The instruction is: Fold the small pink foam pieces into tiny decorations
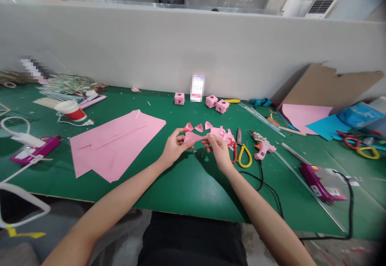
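Between my two hands, above the green table, is a small piece of pink paper [193, 136]. My left hand [175, 147] pinches its left side, thumb in front. At its right corner, the fingers of my right hand [217, 148] close on the paper's tip. Just beyond lie small folded pink paper pieces [199, 128], and pink paper scraps [220, 131] spread behind my right hand. Scissors [245, 156] with red and yellow handles rest right of that hand. Farther back stand pink paper cubes [179, 99] with diamond-shaped holes.
Large pink paper sheets [120, 143] lie at left, near a paper cup [70, 110]. A glue gun [263, 146] with a black cord lies at right, by a purple power strip [322, 181]. A phone [197, 88] leans on the grey partition [135, 44]. Cardboard [325, 87] stands at far right.
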The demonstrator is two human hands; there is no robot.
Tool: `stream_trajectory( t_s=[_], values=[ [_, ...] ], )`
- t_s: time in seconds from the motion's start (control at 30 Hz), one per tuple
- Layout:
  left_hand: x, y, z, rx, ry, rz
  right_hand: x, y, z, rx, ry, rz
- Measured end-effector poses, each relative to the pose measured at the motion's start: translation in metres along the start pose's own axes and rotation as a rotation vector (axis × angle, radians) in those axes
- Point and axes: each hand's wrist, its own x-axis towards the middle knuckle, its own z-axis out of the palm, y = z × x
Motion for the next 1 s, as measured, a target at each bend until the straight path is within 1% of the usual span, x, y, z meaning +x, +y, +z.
stream_trajectory(
  t_s=[0.1, 0.17, 0.23, 0.33, 0.5, 0.63, 0.73, 0.83, 1.0],
  values=[
    [-0.002, 0.001, 0.002, -0.008, -0.013, -0.001, -0.002, 0.001, 0.002, -0.120, -0.032, -0.091],
    [-0.003, 0.002, 0.004, -0.011, -0.003, -0.003, -0.004, 0.001, 0.002, -0.143, -0.038, -0.124],
    [-0.004, 0.003, 0.005, -0.014, 0.012, 0.000, -0.004, 0.001, 0.003, -0.149, -0.032, -0.123],
    [-0.003, 0.002, 0.006, -0.025, 0.040, 0.020, -0.004, 0.003, 0.004, -0.148, -0.044, -0.086],
    [0.000, 0.001, 0.002, -0.072, 0.099, -0.010, -0.005, 0.009, 0.005, -0.242, -0.165, -0.067],
    [0.002, 0.000, -0.002, -0.067, 0.078, -0.009, -0.006, 0.011, 0.007, -0.338, -0.250, -0.112],
    [0.001, 0.001, -0.003, -0.024, 0.041, 0.039, -0.006, 0.009, 0.007, -0.363, -0.227, -0.129],
    [0.000, 0.002, -0.003, 0.022, 0.019, 0.070, -0.004, 0.008, 0.005, -0.306, -0.183, -0.114],
    [-0.001, 0.006, -0.002, 0.036, 0.048, 0.033, -0.003, 0.008, 0.004, -0.276, -0.159, -0.122]
  ],
)
